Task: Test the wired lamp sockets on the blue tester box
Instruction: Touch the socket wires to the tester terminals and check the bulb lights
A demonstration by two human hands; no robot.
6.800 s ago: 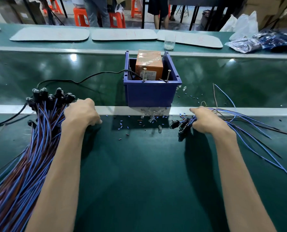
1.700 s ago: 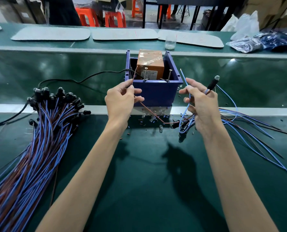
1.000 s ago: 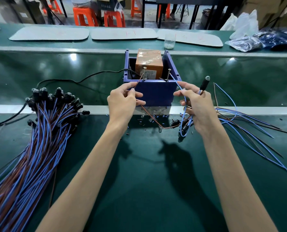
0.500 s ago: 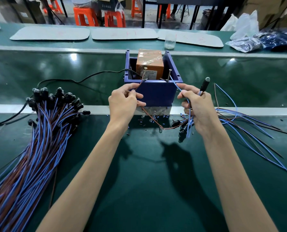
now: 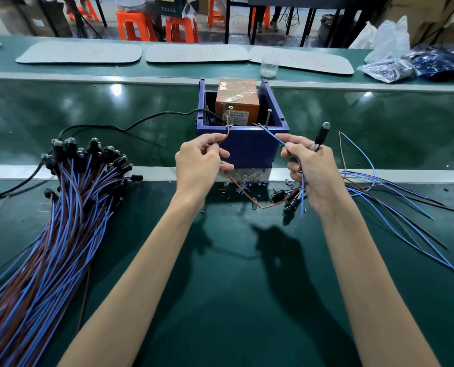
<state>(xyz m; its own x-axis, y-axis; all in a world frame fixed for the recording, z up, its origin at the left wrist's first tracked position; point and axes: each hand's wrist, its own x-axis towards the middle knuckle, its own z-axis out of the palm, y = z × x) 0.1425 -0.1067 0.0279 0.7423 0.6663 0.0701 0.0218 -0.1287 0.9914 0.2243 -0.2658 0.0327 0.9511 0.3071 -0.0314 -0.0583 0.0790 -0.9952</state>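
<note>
Left hand (image 5: 198, 165): pinched the brown lead (image 5: 227, 135) between thumb and forefinger, its end raised to the left screw post (image 5: 230, 113), probably to make one contact.
Right hand (image 5: 313, 176): pinched the blue lead (image 5: 272, 133) toward the right screw post (image 5: 269, 117) and gripped the lamp socket (image 5: 321, 133) upright, bulb on top, so a glow would show.
Blue tester box (image 5: 249, 147): stood just beyond both hands, with an orange unit (image 5: 237, 102) inside.
Sorting: a big bundle (image 5: 82, 165) lay to the left and a few loose wired sockets (image 5: 287, 202) to the right under the hand. This likely kept tested apart from untested — which was which, I could not tell.
Hard to make out: whether either wire end touched its screw, whether the bulb glowed, and what the unit's label said — all too small.
</note>
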